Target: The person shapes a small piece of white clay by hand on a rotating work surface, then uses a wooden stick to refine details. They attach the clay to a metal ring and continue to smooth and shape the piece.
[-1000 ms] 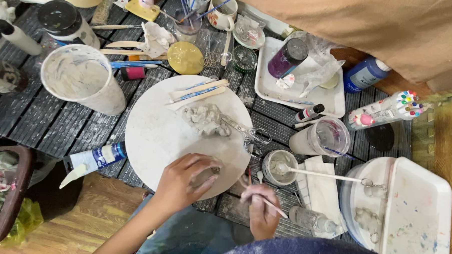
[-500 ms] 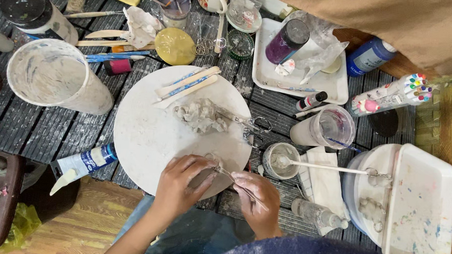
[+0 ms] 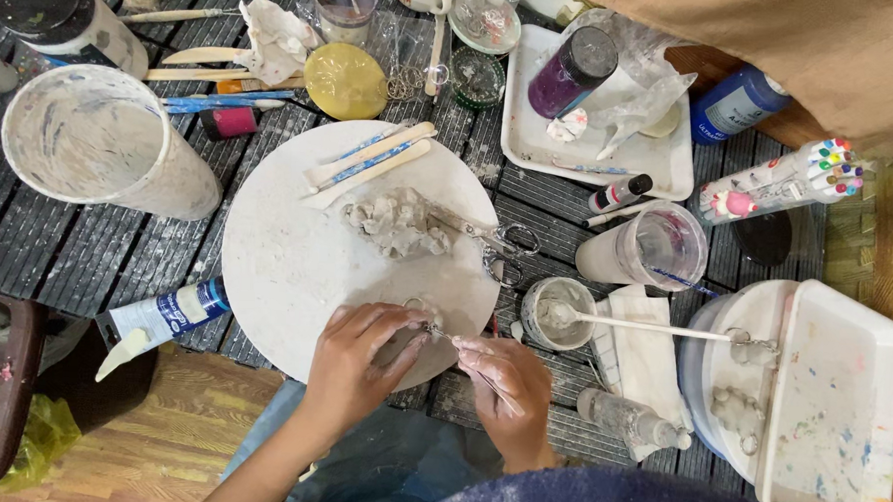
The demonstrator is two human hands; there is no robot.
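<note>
Looking down, I am seeing my left hand (image 3: 364, 352) cupping a small grey lump of clay (image 3: 396, 345) at the near edge of the round white work board (image 3: 288, 255), its fingers curled and pinching the lump. My right hand (image 3: 506, 382) is sitting just beside it, fingers pressed together around a thin pointed modelling tool (image 3: 463, 356) whose tip is touching the clay. Both are hovering over the near edge of the dark slatted worktop (image 3: 70, 258). Further back on the board, a pale pile of shaped clay pieces (image 3: 398, 225) is lying beside small metal scissors (image 3: 501, 248). A big white paint-smeared bucket (image 3: 94, 145) is standing towards the left edge, and a small grey-filled cup (image 3: 558, 312) with a long white stick is sitting right of the board.
</note>
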